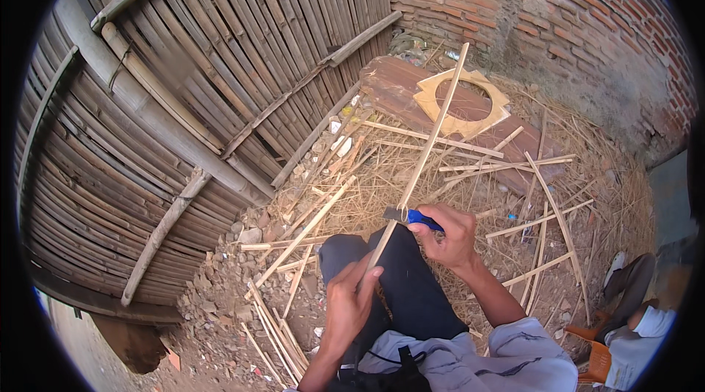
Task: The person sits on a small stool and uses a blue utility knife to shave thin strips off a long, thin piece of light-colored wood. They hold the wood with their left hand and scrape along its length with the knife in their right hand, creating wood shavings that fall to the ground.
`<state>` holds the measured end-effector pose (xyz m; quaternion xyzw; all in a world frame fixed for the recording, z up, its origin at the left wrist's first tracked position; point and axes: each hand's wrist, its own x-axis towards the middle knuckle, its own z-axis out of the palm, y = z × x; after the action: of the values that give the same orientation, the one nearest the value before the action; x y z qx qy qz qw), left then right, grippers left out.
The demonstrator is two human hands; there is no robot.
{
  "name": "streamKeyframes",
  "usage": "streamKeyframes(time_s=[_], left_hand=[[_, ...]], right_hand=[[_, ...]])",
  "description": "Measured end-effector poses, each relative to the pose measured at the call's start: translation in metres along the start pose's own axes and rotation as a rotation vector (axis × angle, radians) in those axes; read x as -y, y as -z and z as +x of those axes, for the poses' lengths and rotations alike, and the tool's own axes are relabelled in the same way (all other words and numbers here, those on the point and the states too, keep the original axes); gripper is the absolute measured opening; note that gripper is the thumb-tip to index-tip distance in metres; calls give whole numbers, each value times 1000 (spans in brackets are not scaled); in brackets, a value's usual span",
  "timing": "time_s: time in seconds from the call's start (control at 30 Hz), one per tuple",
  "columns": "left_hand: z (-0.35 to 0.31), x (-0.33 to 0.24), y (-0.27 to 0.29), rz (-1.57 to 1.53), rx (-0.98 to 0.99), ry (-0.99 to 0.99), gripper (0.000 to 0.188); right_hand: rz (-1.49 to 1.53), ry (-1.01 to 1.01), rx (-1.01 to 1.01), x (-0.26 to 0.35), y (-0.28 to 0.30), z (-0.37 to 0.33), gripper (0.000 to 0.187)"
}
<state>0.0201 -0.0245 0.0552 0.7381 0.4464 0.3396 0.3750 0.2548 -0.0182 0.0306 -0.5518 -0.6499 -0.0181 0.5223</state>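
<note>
My left hand (351,302) is closed around the near end of a long, thin bamboo strip (427,151), which slants up and away across my lap toward the brick wall. In my right hand (454,239) is a blue-handled knife (424,220), gripped with the fingers wrapped round the handle. Its short, wide grey blade lies across the strip, just beyond my left hand. A small curl of shaving shows at the blade. Whether the blade has bitten into the strip, I cannot tell.
Several loose bamboo strips (547,234) lie on the straw-covered ground, with more bundled (279,340) at my left. A tan board with a round hole (488,119) rests on a reddish-brown plank (400,98). A bamboo fence (183,62) and brick wall (587,32) stand around; another person (633,285) sits at right.
</note>
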Motion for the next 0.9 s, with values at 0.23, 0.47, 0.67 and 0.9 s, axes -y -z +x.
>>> streamKeyframes(time_s=[0.23,0.47,0.67,0.9], left_hand=[[-17,11,7,34,30,39,28],[-46,38,30,65,151,150,27],[-56,97,56,70,127,188,32],[-29,85,62,-359,257,507,51]], right_hand=[[-35,-29,-97,-38,2,6,35],[-180,-433,-277,-163,35,59,43],[-528,-711,-330,-292,109,30,47],[-708,-519,-171,-215,91,0,41]])
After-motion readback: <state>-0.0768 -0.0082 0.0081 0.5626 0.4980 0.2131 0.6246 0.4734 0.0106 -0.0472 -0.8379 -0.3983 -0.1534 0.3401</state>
